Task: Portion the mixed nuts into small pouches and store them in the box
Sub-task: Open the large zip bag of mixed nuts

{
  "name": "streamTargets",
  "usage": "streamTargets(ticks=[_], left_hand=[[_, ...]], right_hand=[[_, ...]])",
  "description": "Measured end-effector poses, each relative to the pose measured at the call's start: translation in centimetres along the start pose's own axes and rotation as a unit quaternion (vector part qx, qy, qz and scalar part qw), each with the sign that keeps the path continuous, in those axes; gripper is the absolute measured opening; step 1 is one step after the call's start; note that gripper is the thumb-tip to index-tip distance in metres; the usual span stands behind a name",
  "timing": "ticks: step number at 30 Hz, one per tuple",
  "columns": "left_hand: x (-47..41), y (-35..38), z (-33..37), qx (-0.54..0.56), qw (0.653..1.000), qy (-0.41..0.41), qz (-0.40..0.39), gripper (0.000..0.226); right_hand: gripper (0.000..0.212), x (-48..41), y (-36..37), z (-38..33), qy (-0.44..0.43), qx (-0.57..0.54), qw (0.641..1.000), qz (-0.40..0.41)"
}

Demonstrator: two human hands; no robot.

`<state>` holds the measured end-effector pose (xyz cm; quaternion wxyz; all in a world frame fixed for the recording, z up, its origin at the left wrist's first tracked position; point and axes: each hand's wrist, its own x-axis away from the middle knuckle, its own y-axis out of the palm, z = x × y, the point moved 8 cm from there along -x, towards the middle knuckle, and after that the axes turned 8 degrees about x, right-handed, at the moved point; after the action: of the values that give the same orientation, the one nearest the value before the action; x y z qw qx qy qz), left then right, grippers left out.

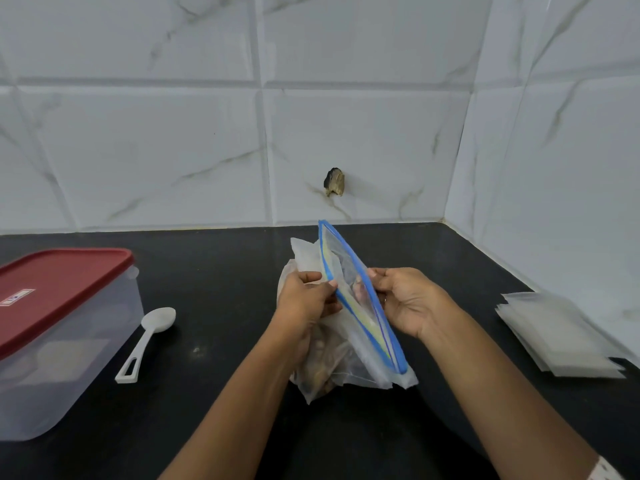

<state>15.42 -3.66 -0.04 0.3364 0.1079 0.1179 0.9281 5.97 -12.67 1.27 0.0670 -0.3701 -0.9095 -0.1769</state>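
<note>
A clear zip bag of mixed nuts [327,362] with a blue and yellow zip strip stands in the middle of the black counter. My left hand [308,299] pinches the near-left side of the zip mouth. My right hand [403,299] grips the blue strip on the opposite side, and the mouth is parted between them. A clear plastic box [52,372] with a red lid on it sits at the left. A white plastic spoon [147,337] lies beside the box. A stack of small empty pouches [554,330] lies at the right.
The black counter [214,410] meets a white marble-look tiled wall at the back and at the right, forming a corner. A small dark broken hole [334,182] marks the back wall above the bag.
</note>
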Motion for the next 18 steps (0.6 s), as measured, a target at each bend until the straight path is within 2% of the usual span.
streamTargets(ticks=[3, 5, 7, 10, 12, 13, 14, 15, 18], left_hand=[[-0.3, -0.1, -0.3, 0.026, 0.999, -0.019, 0.011, 0.026], [-0.3, 0.0, -0.4, 0.060, 0.997, -0.035, 0.013, 0.014], [-0.1, 0.1, -0.4, 0.071, 0.996, -0.045, 0.013, 0.021], [0.4, 0.4, -0.2, 0.081, 0.996, -0.043, -0.001, 0.033], [0.7, 0.7, 0.0, 0.084, 0.995, -0.048, -0.013, 0.033], [0.7, 0.8, 0.0, 0.087, 0.995, -0.054, -0.014, 0.028], [0.8, 0.8, 0.1, 0.080, 0.995, -0.061, -0.017, 0.025], [0.7, 0.8, 0.1, 0.064, 0.996, -0.065, -0.022, 0.023], [0.0, 0.3, 0.2, -0.052, 0.997, -0.034, -0.033, 0.028]], right_hand=[[0.022, 0.1, -0.5, 0.2, 0.028, -0.090, 0.995, 0.025], [0.023, 0.2, 0.0, 0.1, 0.028, -0.098, 0.995, 0.012], [0.028, 0.2, 0.7, 0.0, 0.022, -0.088, 0.996, -0.015], [0.039, 0.3, 1.5, -0.5, -0.015, 0.069, 0.995, -0.064], [0.024, 0.2, 1.6, -0.3, -0.038, 0.153, 0.986, -0.055], [0.010, 0.2, 1.4, -0.2, -0.043, 0.157, 0.986, -0.035], [0.005, 0.0, 1.0, -0.2, -0.043, 0.142, 0.989, -0.017], [0.013, -0.1, 0.6, -0.2, -0.036, 0.112, 0.993, -0.007], [0.019, -0.3, 0.1, 0.2, 0.021, -0.048, 0.998, -0.024]])
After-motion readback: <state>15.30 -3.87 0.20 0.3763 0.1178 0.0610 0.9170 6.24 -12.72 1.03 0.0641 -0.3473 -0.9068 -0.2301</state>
